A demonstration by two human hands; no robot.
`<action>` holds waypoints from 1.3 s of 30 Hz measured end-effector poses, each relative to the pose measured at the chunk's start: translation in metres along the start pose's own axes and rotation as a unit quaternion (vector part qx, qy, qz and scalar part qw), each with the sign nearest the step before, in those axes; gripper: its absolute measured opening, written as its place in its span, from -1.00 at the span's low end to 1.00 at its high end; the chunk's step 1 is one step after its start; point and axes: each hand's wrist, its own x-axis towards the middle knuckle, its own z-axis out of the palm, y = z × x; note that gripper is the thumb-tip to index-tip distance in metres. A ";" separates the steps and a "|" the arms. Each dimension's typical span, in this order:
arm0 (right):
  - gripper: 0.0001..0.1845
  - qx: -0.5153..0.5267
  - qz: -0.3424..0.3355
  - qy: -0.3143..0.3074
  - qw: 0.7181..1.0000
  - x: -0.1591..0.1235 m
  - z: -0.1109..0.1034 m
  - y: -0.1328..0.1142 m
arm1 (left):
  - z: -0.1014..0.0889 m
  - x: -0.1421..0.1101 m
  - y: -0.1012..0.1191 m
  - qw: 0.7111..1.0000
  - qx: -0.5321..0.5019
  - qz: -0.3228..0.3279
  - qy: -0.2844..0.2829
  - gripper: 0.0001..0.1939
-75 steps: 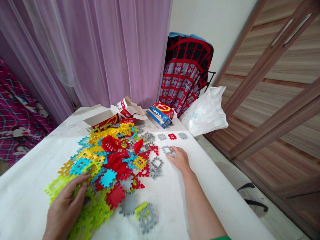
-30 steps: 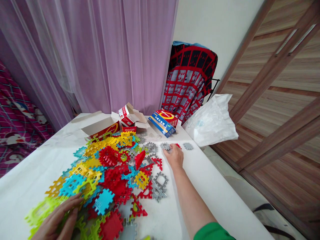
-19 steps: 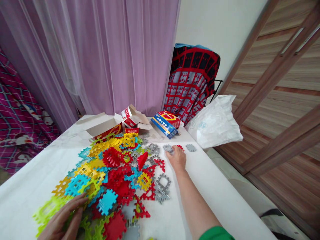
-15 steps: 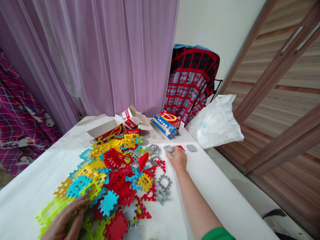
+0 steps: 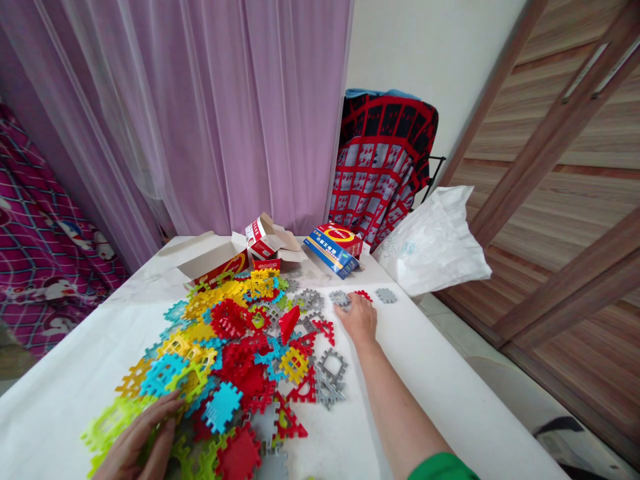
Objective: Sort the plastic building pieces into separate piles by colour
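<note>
A pile of toothed plastic building tiles point(image 5: 250, 383) in red, yellow, blue, green and grey covers the left and middle of the table. On the near left of the pile lies my left hand point(image 5: 143, 437), its fingers stretched over green tiles and thumb apart, holding nothing that shows. Farther off, to the right of the pile, my right hand point(image 5: 359, 319) has its thumb and forefinger at the near right edge of a grey tile point(image 5: 339, 298) lying flat. Just beyond those fingers a red tile point(image 5: 367, 294) is partly hidden. Another grey tile point(image 5: 386, 295) lies farther right.
Open cardboard boxes point(image 5: 213, 257) stand behind the pile. A blue-and-red box point(image 5: 333, 250) lies at the table's back edge. At the right edge leans a white plastic bag point(image 5: 435, 247). A cloth-covered chair point(image 5: 383, 157) is behind the white table point(image 5: 430, 360).
The view has shifted slightly, moving the table and tiles a little to the right in the picture. Both hands keep nearly the same places among the tiles.
</note>
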 end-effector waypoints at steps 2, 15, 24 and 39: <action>-0.59 -0.002 0.002 -0.006 1.000 0.000 -0.001 0.000 | -0.001 0.000 0.002 1.000 -0.002 -0.011 -0.004 -0.65; -0.59 -0.005 -0.003 0.020 1.000 -0.001 0.001 0.001 | -0.008 0.010 0.031 1.000 -0.007 -0.024 0.014 -0.64; -0.74 0.035 -0.035 0.057 0.997 -0.001 0.007 0.010 | -0.006 0.015 0.038 0.999 0.033 0.016 0.026 -0.65; -0.79 0.203 -0.026 -0.018 0.979 -0.053 -0.018 0.020 | -0.002 0.020 0.033 0.999 0.029 0.028 0.020 -0.60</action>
